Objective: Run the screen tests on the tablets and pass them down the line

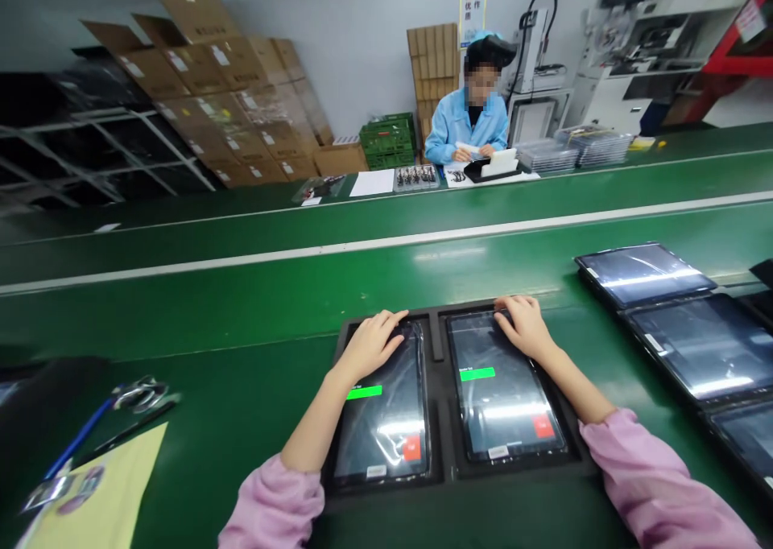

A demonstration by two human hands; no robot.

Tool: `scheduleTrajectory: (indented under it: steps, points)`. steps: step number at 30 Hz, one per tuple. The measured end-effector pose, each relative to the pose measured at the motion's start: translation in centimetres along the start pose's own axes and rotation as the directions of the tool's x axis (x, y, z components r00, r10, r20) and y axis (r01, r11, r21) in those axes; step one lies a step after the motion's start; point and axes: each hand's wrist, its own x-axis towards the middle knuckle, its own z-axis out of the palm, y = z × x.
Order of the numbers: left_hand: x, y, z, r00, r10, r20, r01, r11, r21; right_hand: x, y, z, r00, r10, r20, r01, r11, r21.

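Two tablets lie side by side in a black foam tray (444, 420), screens up, each lit with a green bar and a red square. My left hand (371, 344) rests on the top edge of the left tablet (386, 428), fingers apart and holding nothing. Over the upper right corner of the right tablet (501, 404) is my right hand (524, 325), its fingers spread at the tray's rim. Clear film covers both screens, and a small white label sits at the bottom of each.
More tablets (694, 344) lie at the right. A yellow sheet (114, 493), a blue pen (78, 440) and a cable are at the left. Across the green bench (271, 307), a person in blue (468, 122) works beside parts trays (416, 177).
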Motion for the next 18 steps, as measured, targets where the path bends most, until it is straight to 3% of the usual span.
scheduleTrajectory:
  steps: [6, 12, 15, 18]
  points:
    - [-0.3, 0.5, 0.0, 0.996, 0.089, -0.001, -0.089, 0.996, 0.023, -0.2, -0.4, 0.4, 0.975, -0.184, 0.125, 0.202, 0.968, -0.151]
    - [-0.7, 1.7, -0.4, 0.956, 0.292, 0.003, -0.291, 0.953, 0.082, -0.3, -0.3, 0.0, 0.953, -0.272, 0.131, 0.28, 0.959, -0.048]
    - [-0.8, 2.1, -0.4, 0.964, 0.261, -0.046, -0.253, 0.958, 0.139, -0.3, -0.2, -0.4, 0.949, -0.287, 0.129, 0.286, 0.958, 0.033]
    - [-0.6, 2.0, -0.2, 0.978, 0.172, -0.12, -0.156, 0.979, 0.134, -0.2, -0.3, -0.3, 0.965, -0.244, 0.101, 0.245, 0.969, -0.001]
